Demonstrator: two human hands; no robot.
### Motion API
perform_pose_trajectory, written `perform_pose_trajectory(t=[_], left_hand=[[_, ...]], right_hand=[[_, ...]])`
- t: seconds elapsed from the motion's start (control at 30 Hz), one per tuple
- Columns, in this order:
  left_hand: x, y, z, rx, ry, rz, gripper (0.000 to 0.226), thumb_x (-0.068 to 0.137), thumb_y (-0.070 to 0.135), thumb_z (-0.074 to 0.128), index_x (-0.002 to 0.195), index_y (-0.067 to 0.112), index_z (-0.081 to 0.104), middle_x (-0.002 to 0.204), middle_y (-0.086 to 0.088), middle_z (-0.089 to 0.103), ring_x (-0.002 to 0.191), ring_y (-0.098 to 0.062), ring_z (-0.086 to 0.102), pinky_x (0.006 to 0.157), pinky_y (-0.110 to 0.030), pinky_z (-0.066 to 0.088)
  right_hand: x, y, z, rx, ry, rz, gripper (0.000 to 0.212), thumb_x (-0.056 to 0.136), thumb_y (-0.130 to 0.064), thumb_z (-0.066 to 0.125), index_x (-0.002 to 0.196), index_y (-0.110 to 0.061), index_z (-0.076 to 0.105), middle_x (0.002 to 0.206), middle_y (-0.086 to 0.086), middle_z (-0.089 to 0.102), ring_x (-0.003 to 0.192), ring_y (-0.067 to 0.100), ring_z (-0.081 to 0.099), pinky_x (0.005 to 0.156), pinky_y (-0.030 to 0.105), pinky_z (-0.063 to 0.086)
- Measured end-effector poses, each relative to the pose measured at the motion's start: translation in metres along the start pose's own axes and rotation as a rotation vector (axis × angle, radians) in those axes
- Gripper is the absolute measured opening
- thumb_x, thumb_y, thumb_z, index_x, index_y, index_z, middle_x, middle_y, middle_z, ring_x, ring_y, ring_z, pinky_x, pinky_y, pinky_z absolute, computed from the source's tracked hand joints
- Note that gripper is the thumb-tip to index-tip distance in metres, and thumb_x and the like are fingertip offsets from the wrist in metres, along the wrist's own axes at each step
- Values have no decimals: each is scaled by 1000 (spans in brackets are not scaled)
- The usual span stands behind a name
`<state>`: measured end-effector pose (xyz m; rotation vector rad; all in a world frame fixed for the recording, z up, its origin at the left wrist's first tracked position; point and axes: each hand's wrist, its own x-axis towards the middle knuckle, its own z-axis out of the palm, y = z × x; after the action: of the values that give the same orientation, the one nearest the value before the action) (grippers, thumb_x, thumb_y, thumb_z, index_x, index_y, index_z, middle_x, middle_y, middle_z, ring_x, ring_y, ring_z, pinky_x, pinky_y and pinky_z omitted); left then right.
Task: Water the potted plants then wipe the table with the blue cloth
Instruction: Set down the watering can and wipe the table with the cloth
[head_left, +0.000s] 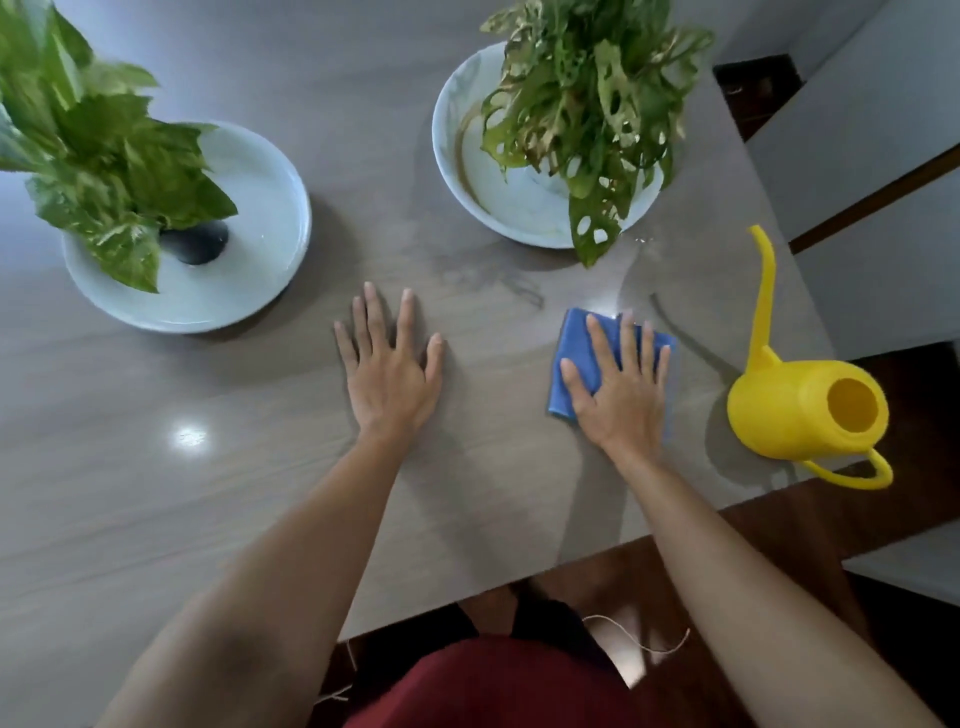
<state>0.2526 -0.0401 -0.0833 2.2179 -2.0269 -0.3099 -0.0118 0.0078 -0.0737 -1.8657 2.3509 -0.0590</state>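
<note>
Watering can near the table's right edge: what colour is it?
The watering can is bright yellow all over, spout and handle included; the head view shows it plainly.

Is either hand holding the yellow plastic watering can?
No, the yellow plastic watering can stands alone; the right hand presses the blue cloth, the left hand lies flat.

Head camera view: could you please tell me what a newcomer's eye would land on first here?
The bright yellow watering can stands at the table's right edge, spout pointing away. Beside it, the right hand presses flat on the blue cloth; the left hand lies flat on bare tabletop. Two leafy plants stand in white dishes behind.
</note>
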Motion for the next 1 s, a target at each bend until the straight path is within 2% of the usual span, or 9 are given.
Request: perform_pose_trajectory(t=[0.13,0.27,0.33,0.4,0.5,0.6,0.77,0.87,1.0], left_hand=[[3,-1,1,-1,5,-2,66,100,55,34,159,28,19,167,-16,5,154,-31,4,124,-52,1],[3,-1,1,-30,32,-1,66,98,53,37,157,26,26,166,-17,11,153,-32,10,123,-54,6],[4,-2,-2,-65,62,3,65,95,52,40,154,25,35,164,-19,19,151,-35,16,122,-56,8],[12,8,-4,-95,84,-4,61,94,52,43,148,24,42,160,-22,27,149,-38,21,122,-57,10],[36,24,-10,-103,115,14,61,94,51,43,148,22,44,158,-24,30,149,-41,20,122,-58,9],[68,50,-11,-94,97,73,66,96,51,41,154,19,35,163,-21,18,152,-37,10,123,-55,5],[101,72,-3,-68,-9,1,82,94,59,29,159,10,14,167,-17,0,154,-27,-5,123,-51,-6],[102,73,0,-31,-14,-13,83,95,60,27,159,9,12,167,-17,-1,154,-27,-6,123,-50,-9],[105,75,2,9,-20,-6,83,95,60,26,159,9,11,167,-17,-2,154,-28,-6,123,-50,-8]], right_hand=[[53,-34,-2,33,26,146,67,99,-65,25,157,-32,27,165,13,23,154,35,13,123,56,10],[22,-96,9,63,32,-54,64,100,-62,32,157,-33,29,167,11,17,155,33,11,125,54,9],[-2,-95,11,90,18,-149,64,99,-63,36,157,-36,28,168,8,12,155,30,8,125,52,9],[-15,-66,13,96,23,-129,65,99,-65,37,156,-37,28,169,7,11,156,29,8,126,52,8],[-11,-20,10,41,48,71,66,98,-67,33,157,-37,28,168,8,16,155,31,12,125,52,8],[16,15,2,44,59,298,69,97,-68,30,157,-34,27,166,12,19,154,35,14,125,54,8],[78,55,-16,100,-12,531,71,99,-68,22,160,-35,7,169,12,3,154,35,4,124,52,4],[125,79,-19,89,25,602,72,97,-69,15,160,-35,6,168,14,3,154,37,-1,124,57,1],[181,86,-29,83,25,568,60,103,-60,20,159,-42,8,168,18,-2,153,42,-4,123,58,-5]])
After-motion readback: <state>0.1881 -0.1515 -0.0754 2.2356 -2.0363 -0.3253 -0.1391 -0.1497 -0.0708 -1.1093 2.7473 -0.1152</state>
